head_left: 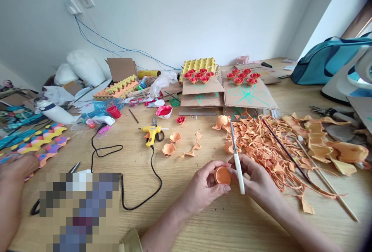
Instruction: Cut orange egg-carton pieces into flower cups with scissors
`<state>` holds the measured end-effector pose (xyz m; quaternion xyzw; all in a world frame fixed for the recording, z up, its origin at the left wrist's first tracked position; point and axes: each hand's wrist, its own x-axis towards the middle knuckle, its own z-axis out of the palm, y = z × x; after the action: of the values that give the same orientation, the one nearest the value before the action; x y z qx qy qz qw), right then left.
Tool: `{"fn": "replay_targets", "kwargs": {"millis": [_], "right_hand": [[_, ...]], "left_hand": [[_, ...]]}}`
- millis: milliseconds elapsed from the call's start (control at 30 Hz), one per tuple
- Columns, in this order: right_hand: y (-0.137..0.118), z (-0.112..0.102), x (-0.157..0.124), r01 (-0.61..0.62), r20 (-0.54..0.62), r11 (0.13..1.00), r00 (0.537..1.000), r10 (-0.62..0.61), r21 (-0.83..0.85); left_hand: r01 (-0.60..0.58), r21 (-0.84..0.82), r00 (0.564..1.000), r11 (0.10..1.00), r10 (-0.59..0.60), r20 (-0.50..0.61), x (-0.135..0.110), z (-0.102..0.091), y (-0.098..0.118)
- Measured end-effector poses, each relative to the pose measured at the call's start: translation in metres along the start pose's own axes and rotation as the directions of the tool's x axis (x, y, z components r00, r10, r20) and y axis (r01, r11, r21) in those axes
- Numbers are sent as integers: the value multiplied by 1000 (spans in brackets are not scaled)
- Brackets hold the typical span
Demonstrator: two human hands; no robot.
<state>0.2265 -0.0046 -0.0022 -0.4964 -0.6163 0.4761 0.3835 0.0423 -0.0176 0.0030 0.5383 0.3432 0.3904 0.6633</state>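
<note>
My left hand [200, 184] is closed around a small orange cup [223, 176], its opening turned toward me. It looks cut from a moulded egg tray. My right hand [255, 172] holds white-handled scissors [238, 170], seen edge-on, with the blades pointing away from me. Its fingertips reach the cup's right side. Beyond my hands lie more orange cups with petal edges [168, 150] and a curled offcut [193, 147]. A heap of orange trimmings [261, 143] spreads to the right.
A yellow glue gun [151, 133] trails a black cord. Red paper flowers [200, 74] stand on cardboard [251, 97] at the back. Red paint fills a dish [164, 111]. Thin sticks [328, 178] cross the trimmings. Another person's hand [21, 164] rests by painted egg-tray strips [48, 139].
</note>
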Motion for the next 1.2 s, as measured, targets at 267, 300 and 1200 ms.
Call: {"fn": "replay_targets", "kwargs": {"millis": [267, 300, 1200], "right_hand": [[2, -1, 2, -87, 90, 965, 994, 66, 246], [0, -2, 2, -80, 73, 964, 995, 63, 255], [-3, -2, -2, -10, 107, 965, 994, -18, 262]], "left_hand": [[65, -175, 997, 982, -56, 57, 0, -3, 0], [79, -215, 996, 973, -69, 53, 0, -4, 0], [-1, -154, 994, 988, -16, -110, -1, -7, 14]]}}
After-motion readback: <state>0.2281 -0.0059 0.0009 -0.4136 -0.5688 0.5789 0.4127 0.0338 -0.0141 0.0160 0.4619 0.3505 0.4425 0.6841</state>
